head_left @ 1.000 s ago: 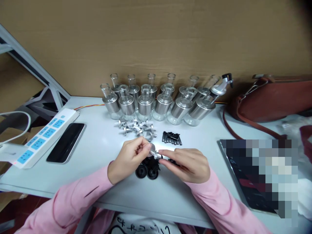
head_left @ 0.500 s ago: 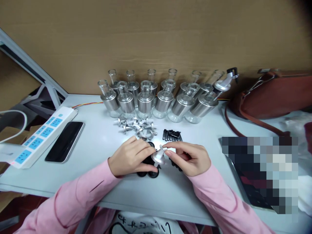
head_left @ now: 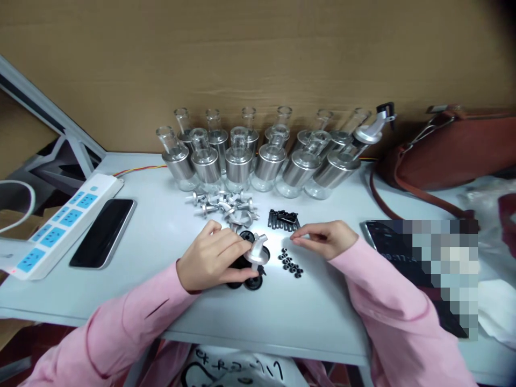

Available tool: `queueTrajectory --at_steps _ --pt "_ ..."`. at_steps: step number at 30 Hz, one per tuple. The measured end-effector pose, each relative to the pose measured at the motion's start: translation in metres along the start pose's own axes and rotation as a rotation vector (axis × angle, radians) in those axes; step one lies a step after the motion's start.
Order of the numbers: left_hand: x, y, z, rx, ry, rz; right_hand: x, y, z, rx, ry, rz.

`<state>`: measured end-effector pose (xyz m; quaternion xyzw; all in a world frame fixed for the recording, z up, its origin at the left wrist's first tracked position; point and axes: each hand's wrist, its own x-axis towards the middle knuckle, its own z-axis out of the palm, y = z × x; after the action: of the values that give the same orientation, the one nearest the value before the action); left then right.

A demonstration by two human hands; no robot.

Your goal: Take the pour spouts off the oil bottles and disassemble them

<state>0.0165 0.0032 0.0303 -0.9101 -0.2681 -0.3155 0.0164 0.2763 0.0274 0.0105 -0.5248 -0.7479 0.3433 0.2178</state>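
Observation:
My left hand (head_left: 217, 257) is closed around a silver bottle pourer (head_left: 257, 251), whose bent spout points up and whose wide base flares below. Under that hand lie several round black parts (head_left: 253, 282), partly covered by the fingers. My right hand (head_left: 325, 238) hovers with thumb and forefinger pinched together; anything between the tips is too small to make out. Its fingertips are beside a row of narrow black pieces (head_left: 282, 219), above scattered small black rings (head_left: 291, 264). A heap of silver pourers (head_left: 228, 207) sits behind my left hand.
Glass bottles with metal bands (head_left: 237, 166) stand in two rows at the back; the rightmost bears a pourer with a black lever (head_left: 368, 134). A power strip (head_left: 64, 226) and phone (head_left: 102, 234) are at left. A brown bag (head_left: 455, 148) and blurred dark tablet (head_left: 387, 252) are at right.
My right hand has let go of the silver pourer and moved right, towards the black pieces. The pourer stays in my left hand, now more upright. The small rings have come into view.

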Motion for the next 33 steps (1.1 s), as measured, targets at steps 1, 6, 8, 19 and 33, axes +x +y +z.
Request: queueTrajectory --at_steps 1,6,8,19,33 --pt "0.000 0.000 0.000 -0.006 0.000 -0.001 0.001 0.005 0.004 -0.024 -0.046 0.002" --pt "0.000 0.002 0.001 -0.014 -0.005 0.002 0.004 0.015 0.020 -0.036 -0.166 -0.070" --pt "0.000 0.001 0.001 -0.014 -0.002 -0.008 0.005 0.016 0.021 -0.062 -0.153 -0.106" --pt "-0.002 -0.002 0.001 -0.026 -0.024 -0.019 0.005 0.013 0.020 -0.016 -0.008 -0.262" --pt "-0.001 0.001 0.002 -0.051 -0.012 -0.029 -0.006 -0.053 0.034 0.568 0.302 -0.191"
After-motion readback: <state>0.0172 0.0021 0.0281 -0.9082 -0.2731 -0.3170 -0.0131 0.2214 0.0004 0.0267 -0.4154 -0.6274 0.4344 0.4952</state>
